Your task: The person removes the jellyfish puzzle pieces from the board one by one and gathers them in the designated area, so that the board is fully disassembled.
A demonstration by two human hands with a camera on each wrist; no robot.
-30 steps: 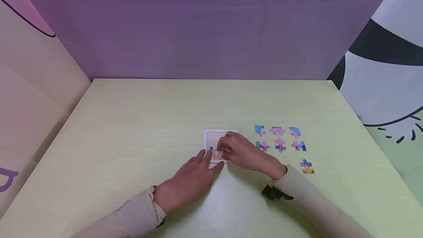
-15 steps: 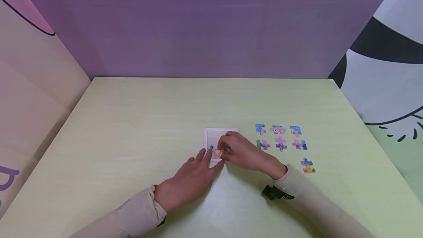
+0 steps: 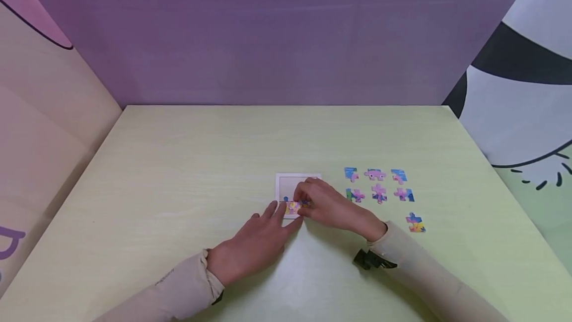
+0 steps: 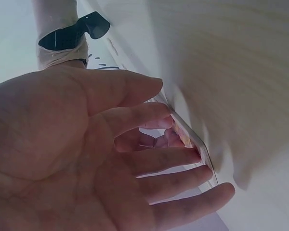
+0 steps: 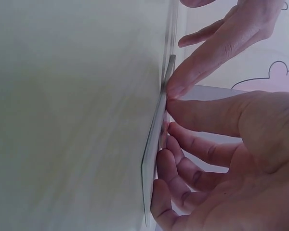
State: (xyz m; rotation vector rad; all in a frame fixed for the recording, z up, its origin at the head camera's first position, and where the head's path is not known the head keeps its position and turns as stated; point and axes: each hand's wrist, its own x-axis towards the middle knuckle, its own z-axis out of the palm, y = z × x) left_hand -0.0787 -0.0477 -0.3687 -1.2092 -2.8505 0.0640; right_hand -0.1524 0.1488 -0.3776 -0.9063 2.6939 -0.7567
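A small white puzzle frame [image 3: 298, 175] lies flat on the table, with colourful jigsaw pieces [image 3: 292, 207] along its near side. My left hand [image 3: 253, 246] rests on the frame's near left corner, fingers spread and nearly straight, the thumb at the near edge. Over the frame's right side, my right hand [image 3: 328, 207] has curled fingers and pinches a jigsaw piece at the near right; the hand largely hides this piece. In the right wrist view, the right thumb [image 5: 207, 115] and curled fingertips meet at the frame's edge.
Several loose jigsaw pieces [image 3: 379, 194] lie in two rows right of the frame, with a single yellow and blue piece [image 3: 416, 222] nearer me. A purple wall [image 3: 286, 39] stands behind the pale table [image 3: 201, 153], and printed panels flank both sides.
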